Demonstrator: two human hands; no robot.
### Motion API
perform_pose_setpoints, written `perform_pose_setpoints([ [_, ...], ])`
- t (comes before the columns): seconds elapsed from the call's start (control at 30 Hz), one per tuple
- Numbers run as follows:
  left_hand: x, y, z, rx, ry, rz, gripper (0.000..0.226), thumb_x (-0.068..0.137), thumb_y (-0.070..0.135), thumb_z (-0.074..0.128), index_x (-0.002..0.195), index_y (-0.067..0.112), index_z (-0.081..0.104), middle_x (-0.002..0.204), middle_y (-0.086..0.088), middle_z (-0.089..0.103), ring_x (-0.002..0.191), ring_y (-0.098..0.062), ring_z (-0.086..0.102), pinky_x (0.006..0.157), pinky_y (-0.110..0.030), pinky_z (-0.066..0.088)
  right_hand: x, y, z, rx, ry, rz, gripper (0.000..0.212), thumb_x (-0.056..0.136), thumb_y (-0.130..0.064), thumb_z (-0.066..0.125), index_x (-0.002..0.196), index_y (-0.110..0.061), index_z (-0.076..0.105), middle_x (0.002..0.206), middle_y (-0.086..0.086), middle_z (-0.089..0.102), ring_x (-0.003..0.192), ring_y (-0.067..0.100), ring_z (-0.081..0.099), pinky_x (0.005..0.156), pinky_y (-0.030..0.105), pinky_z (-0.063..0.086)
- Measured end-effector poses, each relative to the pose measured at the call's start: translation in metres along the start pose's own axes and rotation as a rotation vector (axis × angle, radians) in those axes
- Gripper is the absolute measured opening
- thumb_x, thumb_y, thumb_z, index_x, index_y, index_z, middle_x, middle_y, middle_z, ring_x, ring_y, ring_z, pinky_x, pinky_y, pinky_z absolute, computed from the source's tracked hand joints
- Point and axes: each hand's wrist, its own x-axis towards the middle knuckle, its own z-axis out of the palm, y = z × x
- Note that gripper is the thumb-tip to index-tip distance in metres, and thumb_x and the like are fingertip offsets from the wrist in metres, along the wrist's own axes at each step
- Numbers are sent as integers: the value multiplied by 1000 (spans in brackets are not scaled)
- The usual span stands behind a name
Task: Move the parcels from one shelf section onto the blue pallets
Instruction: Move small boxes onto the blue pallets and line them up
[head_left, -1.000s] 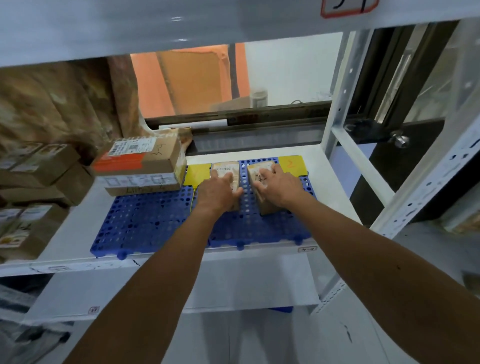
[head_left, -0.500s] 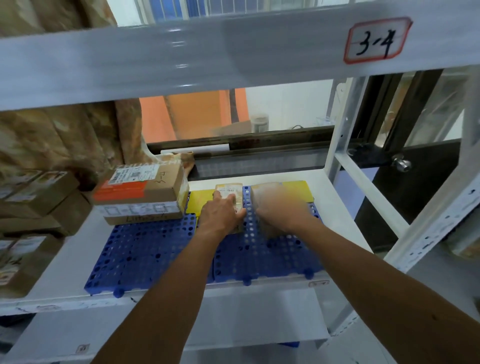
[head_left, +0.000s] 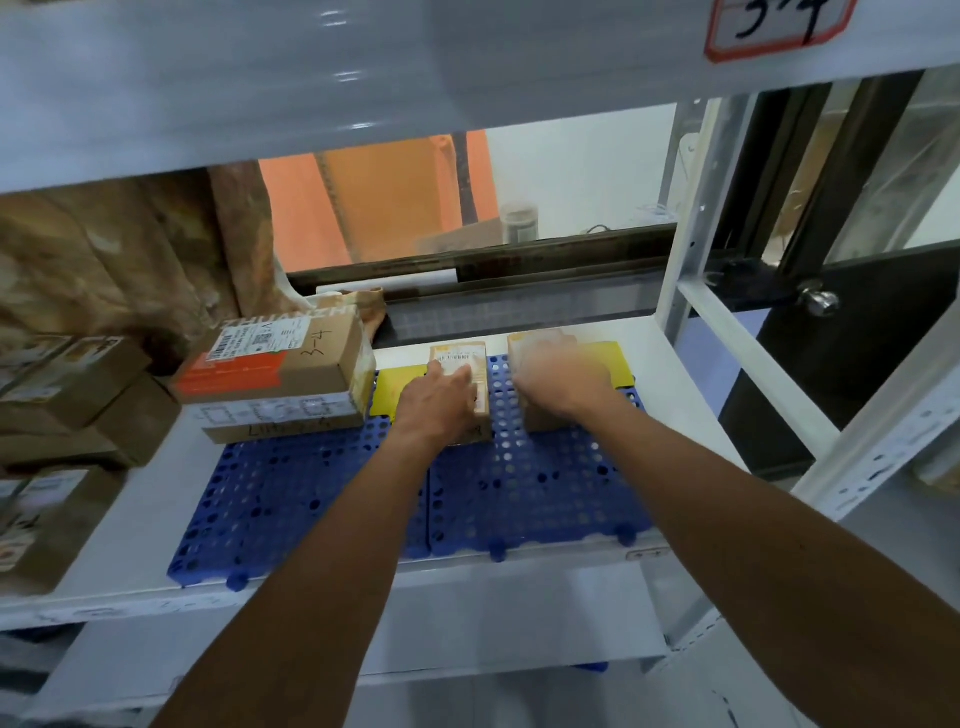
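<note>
Two blue perforated pallets (head_left: 540, 499) lie side by side on a white shelf. My left hand (head_left: 441, 402) grips a small upright cardboard parcel (head_left: 460, 358) standing on the pallets near the back. Beside it, my right hand (head_left: 561, 384), blurred by motion, grips a second small cardboard parcel (head_left: 543, 423). Each parcel rests against a yellow flat envelope: the left envelope (head_left: 397, 382) and the right envelope (head_left: 615, 364). A stack of two bigger boxes (head_left: 275, 364) with an orange stripe and "3-4" written on it sits at the pallets' back left corner.
Several cardboard parcels (head_left: 67, 395) fill the shelf section to the left. A white upright post (head_left: 680, 249) and a diagonal brace (head_left: 753, 358) bound the right side. The shelf beam above carries a red-framed label (head_left: 774, 23). A dark door with a knob (head_left: 821, 301) stands behind.
Both hands and their parcels have shifted slightly toward the back of the pallets. My head has moved, so the view tilted up and then closer. The right hand is blurred now.
</note>
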Motion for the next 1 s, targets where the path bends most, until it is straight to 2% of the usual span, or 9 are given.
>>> perform_pose_setpoints([
  [0.1, 4, -4, 3, 20, -10, 18, 38, 104, 29, 36, 139, 21, 45, 143, -24, 43, 101, -41, 62, 80, -42, 48, 2, -1, 2, -2, -5, -7, 72, 92, -66, 40, 149, -22, 33, 158, 13, 20, 129, 37, 46, 99, 44, 40],
  [0.23, 12, -8, 6, -13, -27, 33, 40, 101, 25, 41, 141, 22, 44, 145, -24, 41, 108, -40, 61, 87, -44, 49, 5, -5, 5, 45, -20, -29, 64, 98, -59, 36, 151, -24, 29, 161, 11, 12, 133, 35, 43, 101, 44, 39],
  [0.33, 16, -12, 3, -75, -35, 40, 41, 103, 30, 40, 142, 23, 47, 144, -21, 42, 117, -38, 56, 97, -44, 46, 9, -6, 6, 56, -24, -54, 65, 98, -58, 36, 153, -25, 27, 163, 8, 9, 136, 33, 40, 104, 43, 37],
  [0.43, 19, -14, 4, -120, -45, 37, 42, 104, 35, 37, 145, 28, 45, 153, -21, 34, 125, -36, 52, 102, -42, 42, 13, -5, 7, 66, -47, -73, 65, 97, -59, 37, 153, -27, 27, 163, 6, 8, 138, 32, 38, 106, 43, 36],
  [0.73, 26, -11, 12, -140, -42, 22, 41, 105, 34, 34, 145, 27, 44, 155, -27, 28, 122, -40, 54, 99, -44, 43, 13, -10, 9, 82, -94, -71, 65, 100, -56, 35, 156, -26, 20, 165, 5, 0, 142, 33, 32, 107, 45, 34],
  [0.87, 20, -7, 3, -208, -26, -64, 45, 105, 41, 33, 148, 31, 38, 160, -18, 23, 130, -38, 48, 102, -44, 40, 9, -19, 5, 74, -108, -69, 64, 103, -48, 34, 158, -27, 9, 165, 5, -13, 145, 40, 20, 112, 48, 28],
  [1.0, 5, -10, -22, -199, 45, -108, 50, 104, 44, 34, 152, 30, 34, 161, -14, 22, 134, -38, 45, 105, -46, 39, 1, -21, -9, 42, -52, -112, 61, 105, -41, 34, 158, -28, 7, 164, 3, -13, 145, 42, 15, 112, 50, 26],
])
